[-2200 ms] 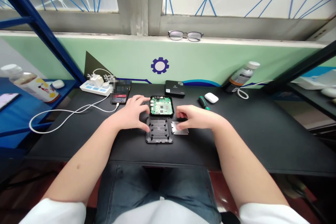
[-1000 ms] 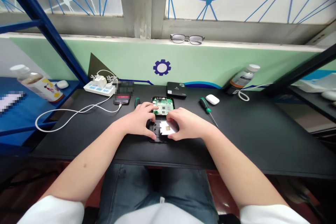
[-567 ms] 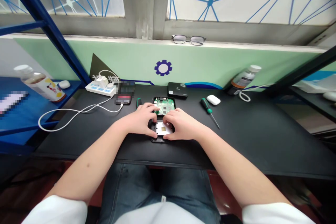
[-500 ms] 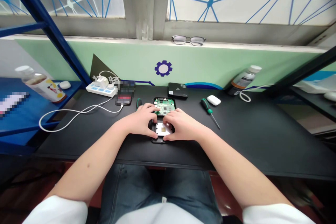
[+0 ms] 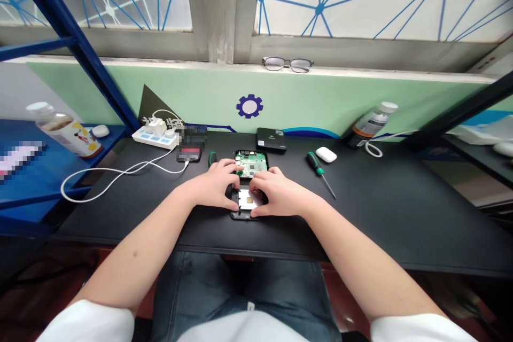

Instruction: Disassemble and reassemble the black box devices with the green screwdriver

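A pale metal plate (image 5: pixel 248 199) lies flat in a black case half (image 5: pixel 241 215), gripped between the left hand (image 5: pixel 216 187) and right hand (image 5: pixel 280 195). Just beyond the fingertips sits a green circuit board (image 5: pixel 251 162).

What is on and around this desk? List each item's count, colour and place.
metal plate: one, silver, on case half
case half: one, black, desk front
circuit board: one, green, behind case half
box: one, black, desk rear
screwdrivers: two, green-handled, flanking circuit board
earbud case: one, white, right
bottles: two, white-capped, far left and right
power strip: one, white, rear left
glasses: one, dark, windowsill
left hand: one, bare, holding case half
right hand: one, bare, holding metal plate
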### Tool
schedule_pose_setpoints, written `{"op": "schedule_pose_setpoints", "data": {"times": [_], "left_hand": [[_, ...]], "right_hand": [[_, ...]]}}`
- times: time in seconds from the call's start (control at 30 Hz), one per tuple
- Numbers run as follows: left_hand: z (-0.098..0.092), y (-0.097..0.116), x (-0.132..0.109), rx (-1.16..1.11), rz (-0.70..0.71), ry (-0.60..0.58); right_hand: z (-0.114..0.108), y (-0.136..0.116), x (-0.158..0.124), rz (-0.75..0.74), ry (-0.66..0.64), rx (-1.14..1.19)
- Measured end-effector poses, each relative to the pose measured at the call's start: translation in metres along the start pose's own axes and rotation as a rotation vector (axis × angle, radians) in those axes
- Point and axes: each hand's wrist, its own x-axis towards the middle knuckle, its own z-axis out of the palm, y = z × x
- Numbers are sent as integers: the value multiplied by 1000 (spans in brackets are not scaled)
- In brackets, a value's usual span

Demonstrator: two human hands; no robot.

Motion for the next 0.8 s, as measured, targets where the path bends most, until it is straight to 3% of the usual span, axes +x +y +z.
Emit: {"op": "schedule_pose_setpoints", "data": {"times": [0.1,0.2,0.3,0.37,0.47,0.53,0.67,0.8], "left_hand": [[-1,-3,0,11,38,48],[-3,-11,2,99,32,178],[-2,-23,8,278,-151,365],[1,-30,11,367,-263,428],[7,-36,13,429,-291,408],[11,-36,14,448,-268,381],[17,-36,15,473,-235,362],[19,-40,16,460,-219,365]], "right_hand": [[-1,4,0,-33,27,10],[-4,15,1,36,178,-32],[-12,34,-1,331,390,-97],[-19,49,-5,575,442,-158],[-29,72,-14,874,367,-223],[-34,84,-21,997,294,-223],[-40,97,-29,1063,191,-211],[-40,100,-30,1094,195,-215]]}}
